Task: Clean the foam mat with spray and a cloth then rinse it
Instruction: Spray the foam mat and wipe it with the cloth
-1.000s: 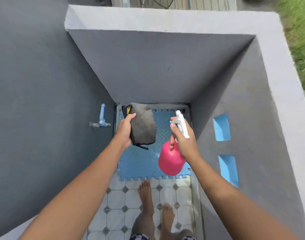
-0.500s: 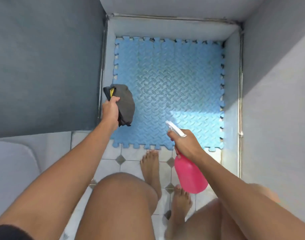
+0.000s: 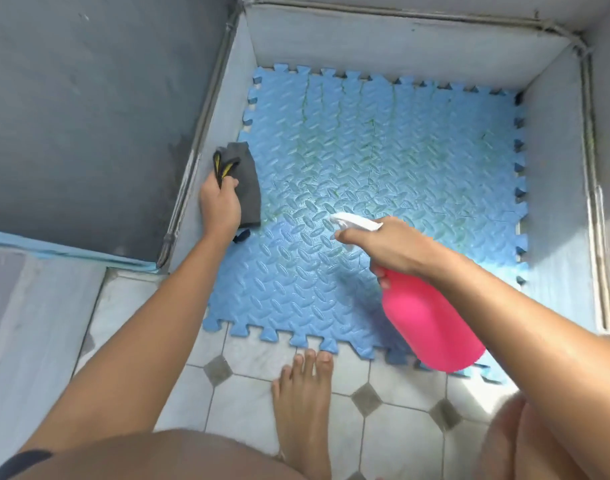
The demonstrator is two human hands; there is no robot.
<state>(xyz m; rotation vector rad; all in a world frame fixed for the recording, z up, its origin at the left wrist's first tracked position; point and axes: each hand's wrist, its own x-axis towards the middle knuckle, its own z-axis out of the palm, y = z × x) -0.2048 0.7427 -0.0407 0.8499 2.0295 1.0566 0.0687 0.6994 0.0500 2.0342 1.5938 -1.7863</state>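
I see the blue foam mat lying flat in the grey-walled corner, its near edge on the tiled floor just ahead of a bare foot. My right hand has its grip wrapped round the neck of the pink spray bottle, white nozzle over the mat. My left hand pinches the grey cloth at the mat's left edge.

The floor is of pale tiles with small grey diamond tiles at the corners. Grey walls stand on three sides — a metal strip runs along the left wall's base. One bare foot rests on the tiles.
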